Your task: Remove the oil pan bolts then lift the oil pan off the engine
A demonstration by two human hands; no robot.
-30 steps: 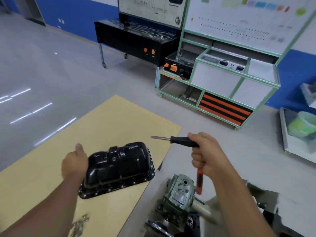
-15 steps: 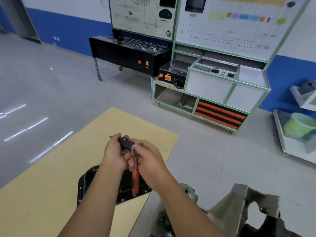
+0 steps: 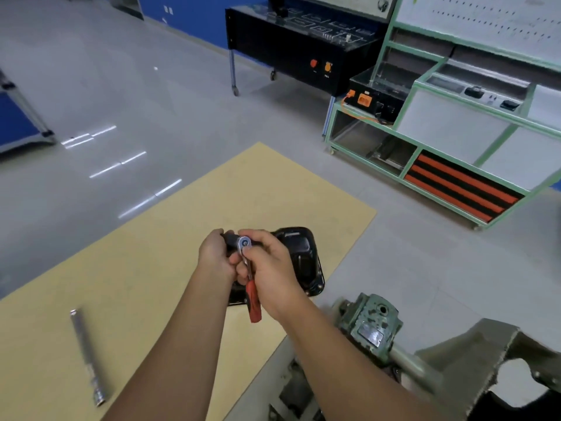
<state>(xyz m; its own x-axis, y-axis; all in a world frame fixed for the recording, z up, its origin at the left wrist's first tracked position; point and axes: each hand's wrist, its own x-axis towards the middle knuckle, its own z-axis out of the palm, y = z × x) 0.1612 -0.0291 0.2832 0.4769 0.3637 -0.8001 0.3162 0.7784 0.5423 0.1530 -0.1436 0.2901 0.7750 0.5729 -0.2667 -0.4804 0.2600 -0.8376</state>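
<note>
Oil pan (image 3: pixel 300 256): black, lying on the tan board (image 3: pixel 151 284), at the board's right edge, partly hidden behind both hands. Flange w/ bolt holes shows along its right/lower rim. Already off the engine.
Ratchet (image 3: pixel 249 278): chrome head up near the fingertips, shank running down to a red handle that sticks out below the right palm. Held in the air above the pan, not touching it.
Right hand (image 3: pixel 270 268): grip curled round the ratchet's shank, thumb and forefinger pinching by the head.
Left hand (image 3: pixel 217 253): grip closed round a dark piece (image 3: pixel 232 240) butted against the ratchet head; prob. a socket or driver handle, too hidden by fingers to tell which. The two hands touch each other.
Extension bar (image 3: pixel 86 357): silver, long, lying loose on the board at lower left, well apart from the pan; socket-like end toward the camera.
Tan board: flat sheet on the gray floor (image 3: pixel 91 86), one corner pointing away from the camera.
Engine stand (image 3: pixel 368 326): green gearbox w/ a plate on it, just right of the pan, off the board; gray shaft leads right to a gray cast bracket (image 3: pixel 473 357).
Background: green-framed trainer bench (image 3: pixel 440 141) w/ orange-black striped panel, far right; black wheeled console (image 3: pixel 291 53) w/ orange buttons behind it; blue wall beyond.
</note>
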